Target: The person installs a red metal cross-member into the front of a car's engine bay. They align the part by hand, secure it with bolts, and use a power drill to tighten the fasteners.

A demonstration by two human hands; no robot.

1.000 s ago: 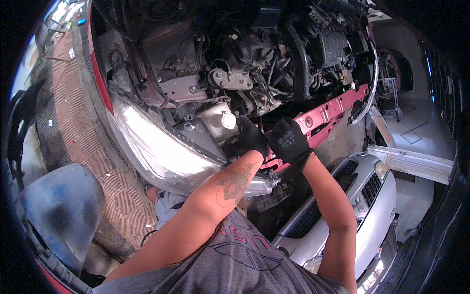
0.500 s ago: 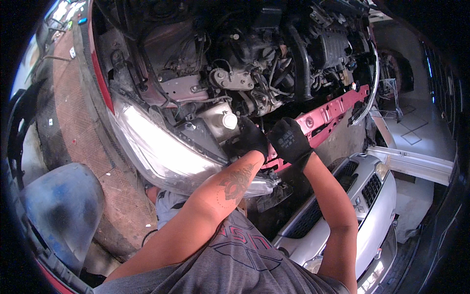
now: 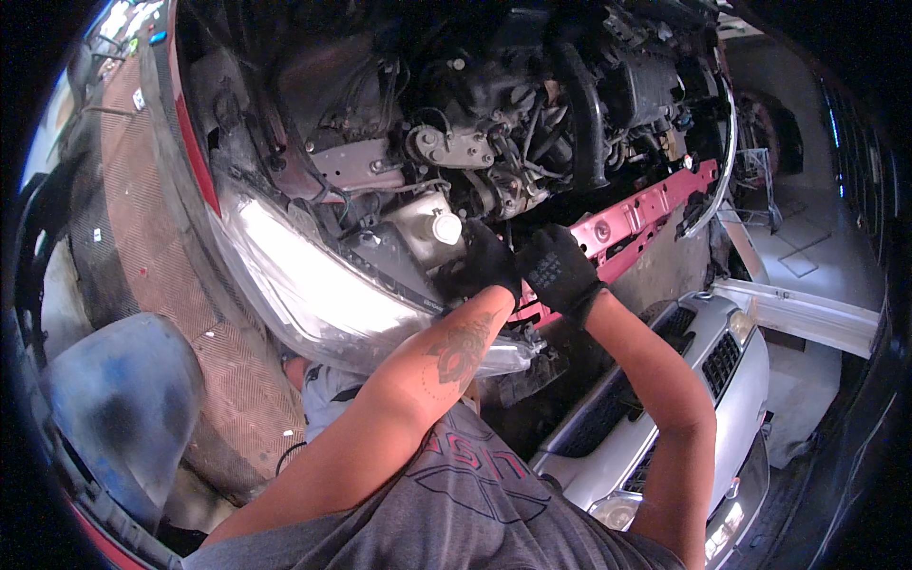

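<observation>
Both of my hands wear black gloves and reach into the front of a car's engine bay. My left hand (image 3: 486, 261) is beside a whitish plastic reservoir with a round white cap (image 3: 443, 228); its fingers are lost in the dark. Close to it on the right, my right hand (image 3: 560, 271) is curled, knuckles up, at the near end of the red crossmember (image 3: 632, 217). Whatever its fingers close on is hidden beneath the glove. A large clear headlight (image 3: 304, 285) lies left of my left forearm.
Engine parts with a grey metal bracket (image 3: 451, 144) and a black hose (image 3: 587, 133) fill the bay ahead. A silver front bumper (image 3: 655, 408) lies at the lower right. To the left are a blue-grey rounded panel (image 3: 123, 408) and a patterned floor strip (image 3: 190, 285).
My right hand has shifted slightly left, toward my left hand, and its elbow has swung out to the right. My left hand stays almost where it was.
</observation>
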